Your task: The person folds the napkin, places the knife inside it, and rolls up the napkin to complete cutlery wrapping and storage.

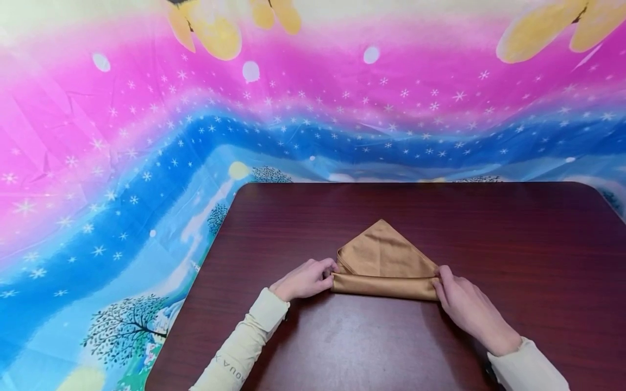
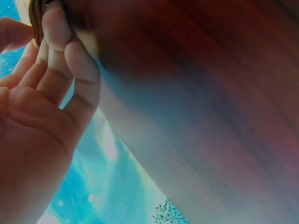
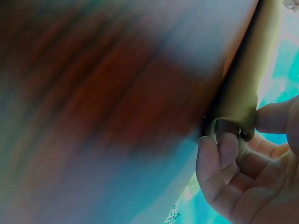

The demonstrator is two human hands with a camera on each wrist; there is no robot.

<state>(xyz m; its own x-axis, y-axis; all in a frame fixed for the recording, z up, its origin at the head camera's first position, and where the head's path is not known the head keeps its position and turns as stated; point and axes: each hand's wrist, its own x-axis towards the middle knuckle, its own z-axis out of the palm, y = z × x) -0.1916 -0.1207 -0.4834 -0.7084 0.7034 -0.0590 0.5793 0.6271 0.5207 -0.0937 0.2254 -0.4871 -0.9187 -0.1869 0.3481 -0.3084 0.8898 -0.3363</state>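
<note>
A shiny golden-brown cloth (image 1: 398,250) lies on the table with a triangular point toward the far edge. Its near side is turned up into a flat roll. At the roll's left end, my left hand (image 1: 305,279) pinches the cloth between thumb and fingers. My right hand (image 1: 469,307) grips the opposite end. In the right wrist view the roll (image 3: 243,88) shows a hollow end, with fingertips at its opening and the thumb against its side. Only a small layered end of the cloth (image 2: 36,21) appears in the left wrist view, between thumb and fingers.
The dark reddish-brown wooden table (image 1: 538,244) has rounded far corners and a glossy patch near its front. Behind it and along the left hangs a pink and blue curtain (image 1: 313,98) printed with snowflakes, trees and butterflies. Both forearms wear pale sleeves (image 1: 239,342).
</note>
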